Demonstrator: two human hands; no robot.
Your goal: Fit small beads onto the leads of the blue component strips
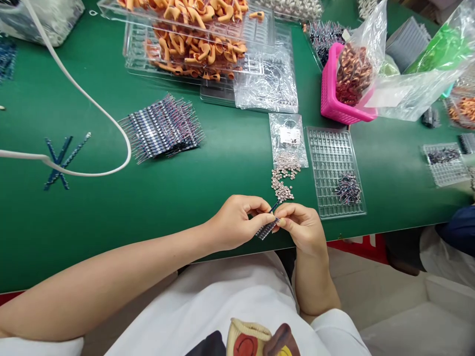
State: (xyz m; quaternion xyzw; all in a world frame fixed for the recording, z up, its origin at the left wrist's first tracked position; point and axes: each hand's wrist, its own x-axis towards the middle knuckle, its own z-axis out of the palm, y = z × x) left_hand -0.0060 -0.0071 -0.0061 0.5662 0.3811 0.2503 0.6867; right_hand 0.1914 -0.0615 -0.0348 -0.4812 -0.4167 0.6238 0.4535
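Observation:
My left hand (pixel 237 222) pinches a narrow dark blue circuit board strip (pixel 265 231) with a row of small parts along it. The fingertips of my right hand (pixel 305 226) are closed at the strip's right edge; any tiny piece between them is too small to make out. Just beyond my hands, small round pinkish-silver discs (pixel 284 193) lie loose at the mouth of a clear zip bag (pixel 287 133) with a white label. To the right, a clear ribbed tray (pixel 328 153) bears a heap of small wired boards (pixel 348 189).
Stacked wired strips (pixel 163 128) lie left, with crossed blue strips (pixel 59 165) under a white cable (pixel 92 101). Clear trays of orange shells (pixel 200 47) stand at the back. A pink basket (pixel 334 101) holds bagged copper-coloured parts. Another person's dark clothing (pixel 460 230) shows at right.

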